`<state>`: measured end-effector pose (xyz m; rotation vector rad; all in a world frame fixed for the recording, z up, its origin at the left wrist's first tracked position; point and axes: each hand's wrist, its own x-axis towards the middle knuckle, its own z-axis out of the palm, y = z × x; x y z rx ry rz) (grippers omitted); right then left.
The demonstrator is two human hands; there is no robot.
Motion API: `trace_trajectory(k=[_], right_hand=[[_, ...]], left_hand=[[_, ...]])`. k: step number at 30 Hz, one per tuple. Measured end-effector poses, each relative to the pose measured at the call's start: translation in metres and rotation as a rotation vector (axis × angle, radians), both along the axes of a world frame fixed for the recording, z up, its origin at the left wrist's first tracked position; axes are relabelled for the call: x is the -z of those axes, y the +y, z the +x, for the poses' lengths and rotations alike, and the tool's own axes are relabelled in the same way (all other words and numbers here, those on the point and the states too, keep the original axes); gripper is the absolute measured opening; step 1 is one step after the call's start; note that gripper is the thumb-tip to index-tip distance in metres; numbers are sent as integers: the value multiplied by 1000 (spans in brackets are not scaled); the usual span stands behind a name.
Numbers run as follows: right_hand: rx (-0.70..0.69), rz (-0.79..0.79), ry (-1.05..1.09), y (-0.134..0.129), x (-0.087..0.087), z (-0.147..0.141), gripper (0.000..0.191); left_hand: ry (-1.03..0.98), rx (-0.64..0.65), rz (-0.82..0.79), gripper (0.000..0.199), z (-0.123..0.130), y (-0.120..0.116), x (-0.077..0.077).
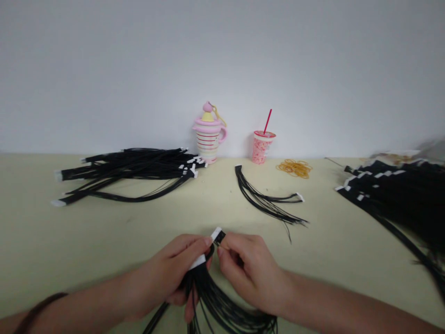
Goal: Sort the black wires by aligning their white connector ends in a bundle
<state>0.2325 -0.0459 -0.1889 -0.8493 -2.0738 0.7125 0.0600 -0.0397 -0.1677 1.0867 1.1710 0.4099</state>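
Note:
Near the table's front edge, my left hand is closed around a wire harness, a bundle of thin black wires with white connectors. One white connector sticks up above the left thumb, and a second white piece shows below it. My right hand pinches with thumb and forefinger at the dark part beside the upper connector. A thin, light strand seems to show at those fingertips, too small to make out. The wires hang below both hands and run out of the picture.
Black harnesses lie piled at the left and at the right. A smaller black harness lies mid-table. Along the wall stand a pink and white lidded cup and a pink cup with a straw, near yellow rubber bands.

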Motion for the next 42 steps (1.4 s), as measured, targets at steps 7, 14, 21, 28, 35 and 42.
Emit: trace_trajectory(k=[7, 14, 21, 28, 35, 42], right_hand=[[159, 51, -214, 21, 2, 27, 9], [129, 474, -129, -4, -18, 22, 11], [-29, 522, -316, -20, -14, 11, 20], [-65, 99, -211, -13, -6, 9, 24], [52, 6, -40, -16, -1, 5, 29], [64, 76, -108, -13, -4, 8, 24]], left_hand=[[-232, -85, -2, 34, -2, 12, 4], [-434, -27, -78, 34, -5, 19, 10], [-519, 1, -73, 31, -8, 20, 10], [-523, 39, -27, 29, -9, 17, 9], [-563, 12, 28, 24, -7, 14, 6], [-566, 15, 15, 18, -7, 15, 7]])
